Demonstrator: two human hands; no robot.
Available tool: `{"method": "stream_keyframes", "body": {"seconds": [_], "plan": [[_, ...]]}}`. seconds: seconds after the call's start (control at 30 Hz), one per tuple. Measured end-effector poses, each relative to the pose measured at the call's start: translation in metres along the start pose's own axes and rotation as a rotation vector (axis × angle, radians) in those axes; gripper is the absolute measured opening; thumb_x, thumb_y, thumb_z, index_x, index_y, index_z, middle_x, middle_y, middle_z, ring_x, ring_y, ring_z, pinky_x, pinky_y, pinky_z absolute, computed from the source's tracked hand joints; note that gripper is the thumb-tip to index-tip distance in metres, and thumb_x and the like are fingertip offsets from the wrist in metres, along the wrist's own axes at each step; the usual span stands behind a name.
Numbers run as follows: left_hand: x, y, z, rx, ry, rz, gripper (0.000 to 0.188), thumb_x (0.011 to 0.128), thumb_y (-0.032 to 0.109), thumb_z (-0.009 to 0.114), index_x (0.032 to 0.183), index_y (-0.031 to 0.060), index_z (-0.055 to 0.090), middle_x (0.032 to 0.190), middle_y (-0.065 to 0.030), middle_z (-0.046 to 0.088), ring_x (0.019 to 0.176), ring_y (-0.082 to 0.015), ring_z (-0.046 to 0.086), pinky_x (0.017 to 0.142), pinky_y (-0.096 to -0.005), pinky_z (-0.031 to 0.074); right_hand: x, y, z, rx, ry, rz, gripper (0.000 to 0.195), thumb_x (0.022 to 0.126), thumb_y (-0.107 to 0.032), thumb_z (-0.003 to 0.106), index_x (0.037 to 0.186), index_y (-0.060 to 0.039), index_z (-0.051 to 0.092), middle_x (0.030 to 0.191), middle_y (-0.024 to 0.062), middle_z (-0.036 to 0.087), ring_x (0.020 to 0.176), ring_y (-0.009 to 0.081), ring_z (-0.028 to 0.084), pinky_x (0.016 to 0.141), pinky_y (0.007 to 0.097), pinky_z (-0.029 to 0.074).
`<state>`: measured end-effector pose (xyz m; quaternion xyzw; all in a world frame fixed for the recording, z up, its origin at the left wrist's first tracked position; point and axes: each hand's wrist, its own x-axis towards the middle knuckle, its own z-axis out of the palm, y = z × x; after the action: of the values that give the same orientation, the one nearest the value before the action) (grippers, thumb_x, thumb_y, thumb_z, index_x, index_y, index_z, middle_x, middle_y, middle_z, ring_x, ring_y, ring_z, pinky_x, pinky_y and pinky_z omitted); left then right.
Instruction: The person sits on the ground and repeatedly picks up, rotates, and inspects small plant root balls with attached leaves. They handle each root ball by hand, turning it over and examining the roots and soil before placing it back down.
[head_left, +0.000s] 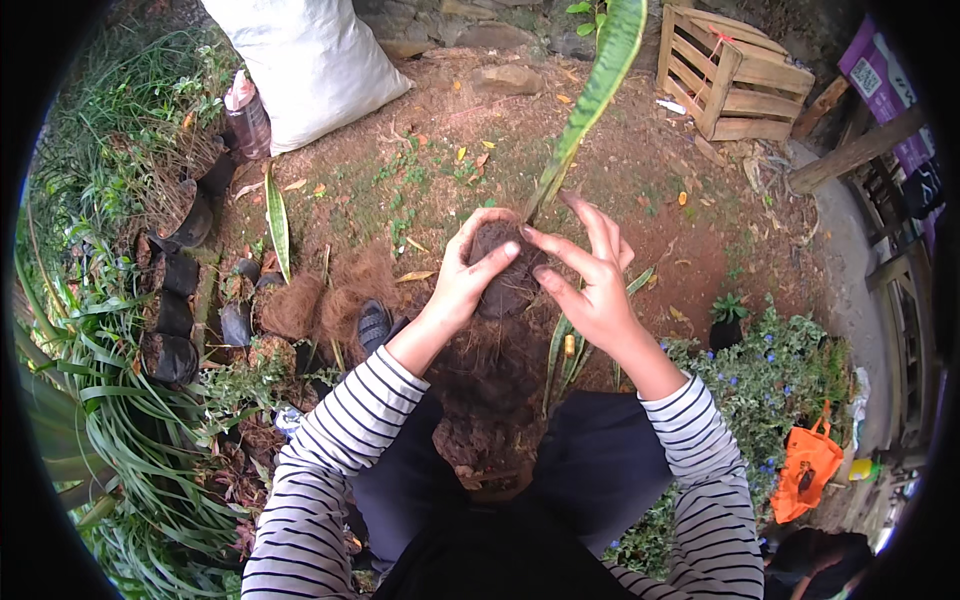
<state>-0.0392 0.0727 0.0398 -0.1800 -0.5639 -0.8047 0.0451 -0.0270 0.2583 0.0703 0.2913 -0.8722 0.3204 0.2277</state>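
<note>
A dark ball of soil and roots (499, 259) rests in my left hand (472, 262), whose thumb lies across its near face. From the ball's upper right rises a long snake plant leaf (598, 94), green with pale edges. My right hand (592, 262) has its fingers spread at the ball's right side, the index fingertip touching it near the leaf's base; soil stains the fingertips. Below the hands lies a heap of dark soil (491, 382) with fine roots on it. More snake plant leaves (556, 352) lie just right of the heap. Brown coconut-like fiber (360, 289) is spread to its left.
A white sack (322, 75) stands at the upper left. Black plant bags (174, 315) line the left side beside long-leaved plants. A wooden crate (757, 97) is at the upper right. Blue-flowered plants (750, 375) and an orange bag (806, 469) are on the right.
</note>
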Motion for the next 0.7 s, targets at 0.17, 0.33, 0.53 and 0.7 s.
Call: {"method": "stream_keyframes", "body": {"seconds": [0.17,0.33,0.53,0.7], "plan": [[0.002,0.009,0.005,0.245,-0.017,0.067,0.060,0.072,0.020,0.081,0.121,0.0047,0.050,0.110,-0.0067,0.058,0.105,-0.0153,0.055,0.092,-0.0324,0.045,0.001,0.020,0.003,0.095,-0.015,0.059,0.032,0.090,-0.042,0.058,0.117,-0.0279,0.068,0.145,0.0138,0.038,0.134,0.0331,0.029,0.107,0.0506,0.013],[0.002,0.006,0.004,0.638,0.009,0.231,0.068,0.065,0.024,0.082,0.122,0.0025,0.050,0.113,-0.0123,0.057,0.108,-0.0227,0.055,0.095,-0.0353,0.043,0.000,0.005,-0.018,-0.077,0.004,0.060,0.031,0.088,-0.039,0.061,0.116,-0.0287,0.069,0.144,0.0180,0.036,0.134,0.0351,0.027,0.105,0.0515,0.014],[-0.001,0.010,0.006,0.780,0.034,0.186,0.067,0.059,0.020,0.080,0.119,0.0013,0.055,0.113,-0.0147,0.060,0.108,-0.0271,0.058,0.095,-0.0375,0.044,0.000,-0.010,-0.013,-0.218,-0.063,0.030,0.035,0.083,-0.021,0.062,0.118,-0.0263,0.067,0.136,0.0178,0.041,0.127,0.0340,0.034,0.101,0.0514,0.018],[-0.002,0.012,0.009,0.854,0.049,0.261,0.063,0.058,0.018,0.080,0.115,0.0012,0.056,0.106,-0.0146,0.060,0.101,-0.0303,0.060,0.090,-0.0377,0.047,0.003,-0.043,-0.031,-0.252,-0.124,0.055,0.042,0.078,-0.012,0.063,0.118,-0.0224,0.066,0.098,0.0066,0.055,0.096,0.0202,0.054,0.087,0.0406,0.031]]}}
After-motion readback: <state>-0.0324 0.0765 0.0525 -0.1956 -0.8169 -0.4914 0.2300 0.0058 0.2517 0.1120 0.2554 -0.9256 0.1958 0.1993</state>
